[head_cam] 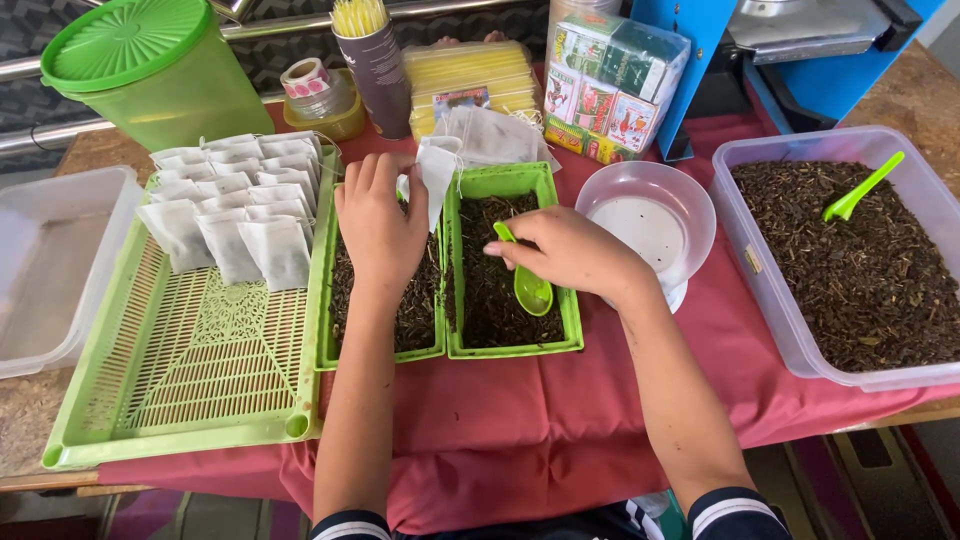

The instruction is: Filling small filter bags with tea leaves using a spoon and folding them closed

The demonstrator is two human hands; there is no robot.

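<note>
1. Head view, landmark = right green tray (570, 300) of loose dried tea leaves, on red tablecloth (520, 420).
2. Right hand (570, 250) is over that tray, fingers pinched closed around the handle of a small green scoop (530, 285); the scoop bowl hangs low over the leaves at the tray's middle.
3. Left hand (378, 225) is just left of the tray, over the twin left green tray (325, 330); fingers curl closed, pinching an empty white tea filter bag (437, 178) near its top, and the bag hangs above the tray's far left corner.
4. Bag handling, judged: very light, limp thin fabric that creases easily, not slippery; best held at the mouth edges so it stays open.
5. Scoop, judged: light stiff plastic, smooth; grip the handle end and keep the bowl level, as the dry leaves would spill easily.
6. Far left of the tray: slatted green tray (180, 400) carrying rows of white filled bags (235, 200).
7. Right of the tray: round white bowl (650, 220), touching or almost; well beyond it a clear tub (800, 340) of leaves with another green scoop (862, 187).
8. Behind the tray: loose bag pile (495, 135), dark cup of yellow sticks (375, 70), wrapped small boxes (610, 85), green lidded container (150, 70).
</note>
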